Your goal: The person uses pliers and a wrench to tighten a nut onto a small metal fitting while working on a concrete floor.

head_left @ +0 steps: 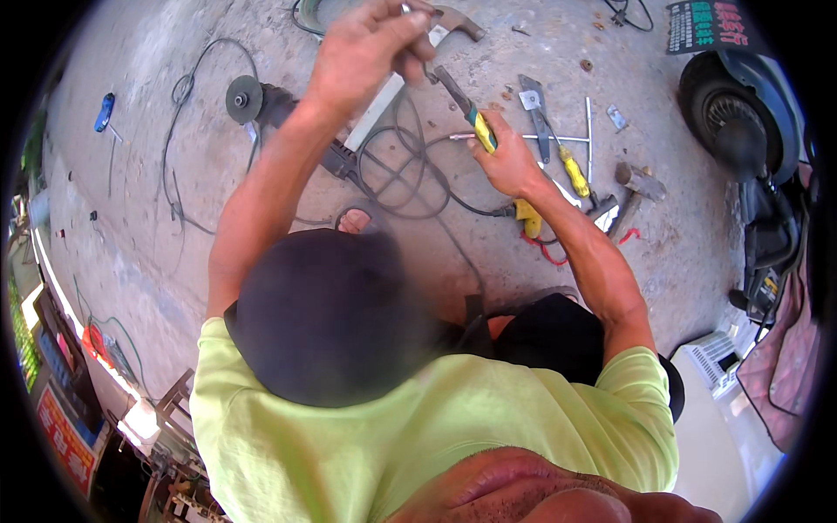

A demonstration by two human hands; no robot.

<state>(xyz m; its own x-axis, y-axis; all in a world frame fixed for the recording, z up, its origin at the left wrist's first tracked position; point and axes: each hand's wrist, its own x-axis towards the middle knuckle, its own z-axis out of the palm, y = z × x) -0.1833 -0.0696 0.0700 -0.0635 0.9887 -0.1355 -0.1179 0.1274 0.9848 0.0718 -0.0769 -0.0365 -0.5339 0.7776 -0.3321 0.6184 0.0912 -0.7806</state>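
My right hand [506,159] is closed round the yellow-and-green grip of a hand tool [453,90]. Its dark metal end points up and left, toward my other hand; its exact kind is unclear. My left hand [370,54] is raised, thumb and fingers pinched together at a small bit of metal that I cannot make out. Under that hand runs a pale, straight metal bar [375,112]. Beside the fingertips is a curved brownish metal piece [460,22]. An angle grinder [277,106] with a round disc lies left of the bar, partly behind my left forearm.
Black cable [410,209] loops across the concrete floor. To the right lie a yellow-handled screwdriver [572,171], a metal T-shaped rod [588,135], a flat metal plate [534,103] and a yellow tool [527,218]. A vehicle wheel [697,96] stands far right; a blue-handled tool [105,112] lies far left.
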